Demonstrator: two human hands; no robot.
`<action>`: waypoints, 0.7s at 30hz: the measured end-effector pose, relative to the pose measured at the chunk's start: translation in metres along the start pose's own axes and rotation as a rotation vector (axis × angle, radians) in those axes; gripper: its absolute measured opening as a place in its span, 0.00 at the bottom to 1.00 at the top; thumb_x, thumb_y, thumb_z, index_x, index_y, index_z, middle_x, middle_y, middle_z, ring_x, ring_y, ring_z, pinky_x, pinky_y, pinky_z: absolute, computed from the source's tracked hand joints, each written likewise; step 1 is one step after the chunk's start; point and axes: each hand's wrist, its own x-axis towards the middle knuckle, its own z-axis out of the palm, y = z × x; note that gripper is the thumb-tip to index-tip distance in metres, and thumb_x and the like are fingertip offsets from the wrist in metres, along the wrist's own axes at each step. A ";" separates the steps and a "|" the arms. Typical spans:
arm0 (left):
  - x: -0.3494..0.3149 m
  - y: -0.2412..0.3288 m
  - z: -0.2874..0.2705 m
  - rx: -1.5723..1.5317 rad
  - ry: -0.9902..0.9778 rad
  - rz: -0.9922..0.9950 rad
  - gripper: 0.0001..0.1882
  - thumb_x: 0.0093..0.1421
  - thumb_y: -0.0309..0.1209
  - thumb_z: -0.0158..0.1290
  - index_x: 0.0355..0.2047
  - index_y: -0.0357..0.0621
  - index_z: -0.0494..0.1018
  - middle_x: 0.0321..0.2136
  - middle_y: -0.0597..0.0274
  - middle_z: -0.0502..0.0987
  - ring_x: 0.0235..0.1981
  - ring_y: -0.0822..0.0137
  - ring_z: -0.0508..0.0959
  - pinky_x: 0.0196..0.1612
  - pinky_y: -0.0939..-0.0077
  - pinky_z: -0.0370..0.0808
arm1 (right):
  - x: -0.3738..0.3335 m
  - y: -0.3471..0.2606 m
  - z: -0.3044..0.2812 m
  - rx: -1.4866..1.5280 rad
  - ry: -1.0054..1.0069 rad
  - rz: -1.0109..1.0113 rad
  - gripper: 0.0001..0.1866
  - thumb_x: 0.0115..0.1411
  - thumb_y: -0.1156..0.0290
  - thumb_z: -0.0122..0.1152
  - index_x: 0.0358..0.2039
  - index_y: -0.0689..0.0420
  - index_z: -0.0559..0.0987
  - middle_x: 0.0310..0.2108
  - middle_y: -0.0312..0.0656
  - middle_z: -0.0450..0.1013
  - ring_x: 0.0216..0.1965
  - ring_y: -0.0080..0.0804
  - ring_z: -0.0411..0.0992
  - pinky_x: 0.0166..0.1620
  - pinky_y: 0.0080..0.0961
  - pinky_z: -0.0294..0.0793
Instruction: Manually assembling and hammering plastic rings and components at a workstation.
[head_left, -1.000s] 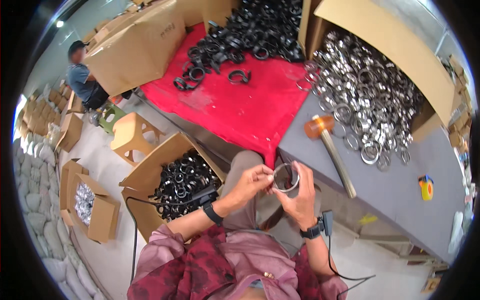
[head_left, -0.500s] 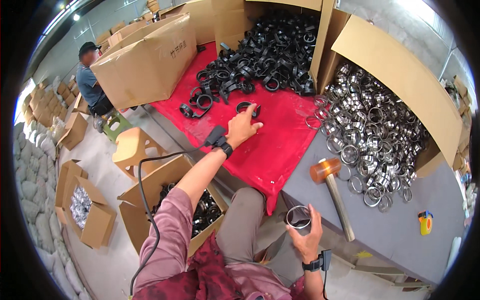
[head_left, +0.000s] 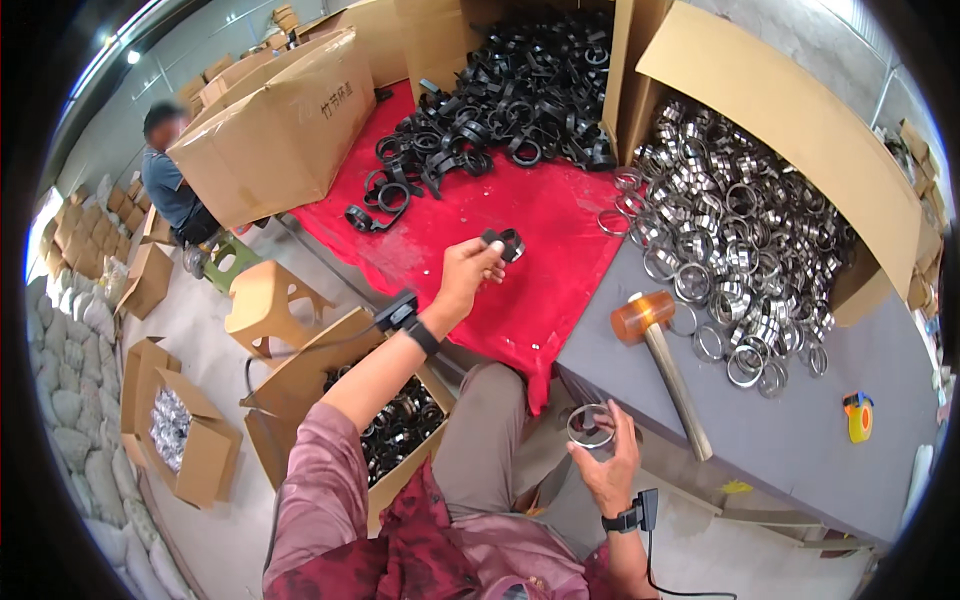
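Observation:
Between the thumb and fingers of my left hand [head_left: 466,275] is a black plastic ring with a handle tab [head_left: 512,246]; the hand is closed on the tab, over the red cloth [head_left: 500,315]. My right hand [head_left: 610,475] grips a shiny metal ring [head_left: 590,444] by its side, in front of the grey table's edge. Loose black handled rings [head_left: 470,135] spread from a heap at the back of the cloth. To the right, a large heap of metal rings [head_left: 735,235] spills from a tipped carton onto the grey table [head_left: 780,450].
A mallet [head_left: 668,365] with an amber head and a yellow tape measure [head_left: 858,417] lie on the grey table. A big carton [head_left: 275,135] stands at the back left. By my left knee sits an open carton of black parts [head_left: 400,430]. Beyond are a yellow stool [head_left: 265,305] and a seated person [head_left: 172,190].
My left hand, which was reaching with open fingers to the black ring on the cloth, has taken hold of it and drawn back toward me. The right hand keeps its metal ring.

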 end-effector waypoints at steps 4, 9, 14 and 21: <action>-0.026 -0.006 -0.011 -0.644 0.125 -0.163 0.10 0.68 0.36 0.58 0.38 0.42 0.75 0.30 0.57 0.80 0.31 0.65 0.82 0.31 0.75 0.81 | -0.004 0.002 0.002 0.027 -0.001 -0.009 0.45 0.43 0.75 0.79 0.63 0.65 0.70 0.49 0.53 0.74 0.48 0.43 0.77 0.52 0.36 0.78; -0.037 -0.036 -0.027 -0.803 0.190 -0.395 0.13 0.70 0.37 0.56 0.38 0.39 0.75 0.30 0.56 0.81 0.30 0.63 0.82 0.33 0.78 0.83 | -0.010 0.004 0.005 0.063 0.000 -0.024 0.44 0.43 0.75 0.79 0.63 0.65 0.70 0.50 0.52 0.73 0.48 0.42 0.77 0.51 0.35 0.79; -0.051 -0.024 -0.033 -0.235 0.272 -0.367 0.13 0.71 0.37 0.54 0.35 0.39 0.73 0.28 0.55 0.80 0.28 0.62 0.82 0.30 0.78 0.80 | -0.017 0.008 0.004 0.090 0.022 -0.026 0.44 0.43 0.76 0.79 0.62 0.65 0.70 0.49 0.52 0.73 0.48 0.42 0.77 0.50 0.34 0.80; -0.035 0.008 -0.041 0.995 -0.005 0.738 0.19 0.66 0.28 0.54 0.57 0.41 0.73 0.50 0.56 0.77 0.56 0.60 0.76 0.61 0.64 0.70 | -0.027 0.002 0.000 0.089 0.005 -0.001 0.44 0.43 0.76 0.78 0.63 0.65 0.71 0.51 0.51 0.73 0.48 0.42 0.77 0.50 0.34 0.80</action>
